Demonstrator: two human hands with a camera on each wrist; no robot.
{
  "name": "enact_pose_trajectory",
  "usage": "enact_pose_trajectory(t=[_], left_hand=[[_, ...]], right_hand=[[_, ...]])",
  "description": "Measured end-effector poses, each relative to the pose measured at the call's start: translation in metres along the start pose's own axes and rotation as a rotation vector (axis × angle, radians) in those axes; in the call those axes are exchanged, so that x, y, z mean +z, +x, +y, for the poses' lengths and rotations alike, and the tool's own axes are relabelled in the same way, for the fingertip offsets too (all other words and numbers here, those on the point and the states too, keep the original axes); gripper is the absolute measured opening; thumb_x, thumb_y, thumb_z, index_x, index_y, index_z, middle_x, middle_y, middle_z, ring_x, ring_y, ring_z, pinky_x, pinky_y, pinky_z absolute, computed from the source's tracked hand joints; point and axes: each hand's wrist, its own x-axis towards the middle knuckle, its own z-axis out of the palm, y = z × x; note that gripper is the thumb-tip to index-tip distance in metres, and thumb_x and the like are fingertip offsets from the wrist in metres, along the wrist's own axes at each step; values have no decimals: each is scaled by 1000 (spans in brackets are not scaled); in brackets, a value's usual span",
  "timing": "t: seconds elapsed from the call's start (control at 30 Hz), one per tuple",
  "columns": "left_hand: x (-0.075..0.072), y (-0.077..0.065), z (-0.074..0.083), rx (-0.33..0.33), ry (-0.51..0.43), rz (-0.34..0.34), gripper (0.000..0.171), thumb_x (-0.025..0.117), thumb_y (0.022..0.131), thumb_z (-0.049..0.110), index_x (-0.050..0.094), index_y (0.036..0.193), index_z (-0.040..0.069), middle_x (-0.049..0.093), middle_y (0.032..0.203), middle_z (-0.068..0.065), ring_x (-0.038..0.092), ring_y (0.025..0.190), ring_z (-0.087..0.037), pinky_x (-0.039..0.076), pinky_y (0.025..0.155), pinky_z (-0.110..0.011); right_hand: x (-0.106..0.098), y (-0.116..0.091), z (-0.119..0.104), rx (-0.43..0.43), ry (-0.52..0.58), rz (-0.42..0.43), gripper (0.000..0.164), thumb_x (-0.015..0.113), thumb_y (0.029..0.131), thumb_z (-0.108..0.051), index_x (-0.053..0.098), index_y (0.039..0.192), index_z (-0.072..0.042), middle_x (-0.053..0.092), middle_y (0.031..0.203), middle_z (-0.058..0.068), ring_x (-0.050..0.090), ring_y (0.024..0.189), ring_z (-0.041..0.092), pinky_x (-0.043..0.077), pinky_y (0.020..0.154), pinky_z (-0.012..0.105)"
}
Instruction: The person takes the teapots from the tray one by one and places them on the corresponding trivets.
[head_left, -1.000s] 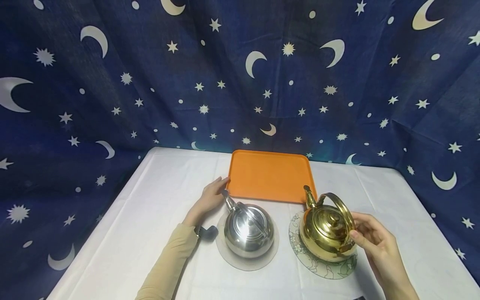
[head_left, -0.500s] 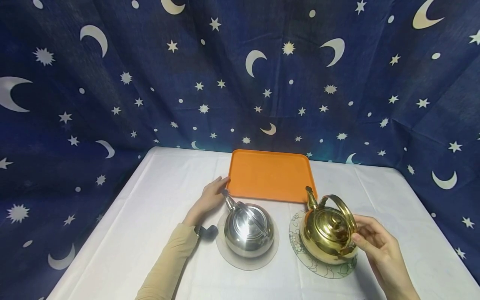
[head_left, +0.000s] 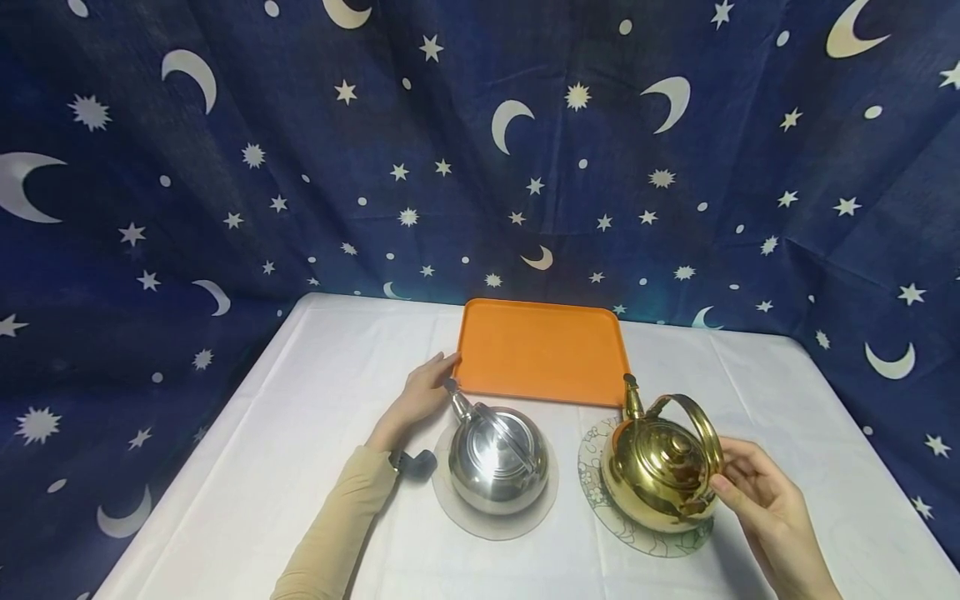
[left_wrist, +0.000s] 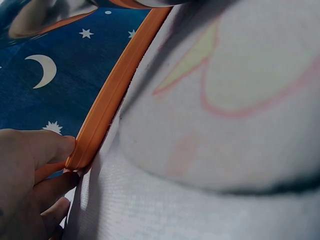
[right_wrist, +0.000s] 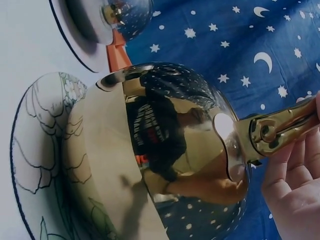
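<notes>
A gold teakettle (head_left: pixel 656 475) stands over a round flower-patterned mat (head_left: pixel 596 487) on the right in the head view. My right hand (head_left: pixel 768 500) holds its arched handle (head_left: pixel 701 425) low on the right side, thumb in front and the other fingers behind. The right wrist view has the kettle's shiny body (right_wrist: pixel 165 150) beside my fingers (right_wrist: pixel 295 175). Farther left, my left hand (head_left: pixel 422 392) pinches the near left corner of an orange tray (head_left: pixel 543 350). In the left wrist view the thumb and fingers (left_wrist: pixel 45 150) close about the tray's rim (left_wrist: pixel 107 102).
Between my arms a silver teakettle (head_left: pixel 497 467) sits on a round pale mat (head_left: pixel 480 529), its spout close to my left hand. White cloth covers the table (head_left: pixel 360 350). Behind it hangs a dark blue curtain (head_left: pixel 465 125) with moons and stars.
The gold teakettle has turned and shifted slightly right and nearer, its spout swinging to the right. My right hand has moved along with it. My left hand, the tray and the silver teakettle stay put.
</notes>
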Motion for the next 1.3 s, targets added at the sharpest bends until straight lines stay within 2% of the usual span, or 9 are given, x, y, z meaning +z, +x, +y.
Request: enact_pose_trajectory(t=[0.33,0.53,0.77,1.03,1.13,1.3], left_hand=[[1,1,-3,-9,-5,1,50,51,93,20,47,143,15,42,151,-16,32,144,-36,21,118,-60],[3,2,-5,-15,-10,-9,51,52,93,21,46,144,17,42,151,-13,31,145,-34,21,118,-58],[5,3,-4,-10,-7,-4,50,52,93,20,47,143,16,43,150,-13,31,145,-34,21,118,-59],[4,2,-1,-27,-30,-19,50,51,94,21,46,144,17,41,152,-13,30,145,-35,20,118,-59],[3,1,-1,-38,-38,-28,50,51,94,21,45,144,17,40,152,-14,30,145,-35,20,119,-58],[0,-2,-3,-23,-70,-34,51,51,95,22,45,144,13,43,150,-14,30,145,-35,23,119,-54]], right_hand=[[-6,-4,11,-34,44,-26,46,34,91,23,44,132,8,60,124,4,60,112,8,51,91,16],[-8,-4,8,13,-8,-12,42,36,91,20,45,130,8,61,120,2,61,108,8,52,90,16],[-12,-3,4,27,-47,-24,41,35,91,20,42,131,12,60,121,0,60,109,7,50,92,16],[-23,-1,4,28,-49,-14,41,29,95,15,43,133,8,59,121,-1,58,109,5,47,94,14],[-28,3,4,33,-53,-3,39,29,96,13,45,131,8,60,118,-1,58,107,6,47,94,14],[-36,13,3,-8,-23,9,36,30,96,15,48,127,13,63,110,2,61,101,10,50,90,17]])
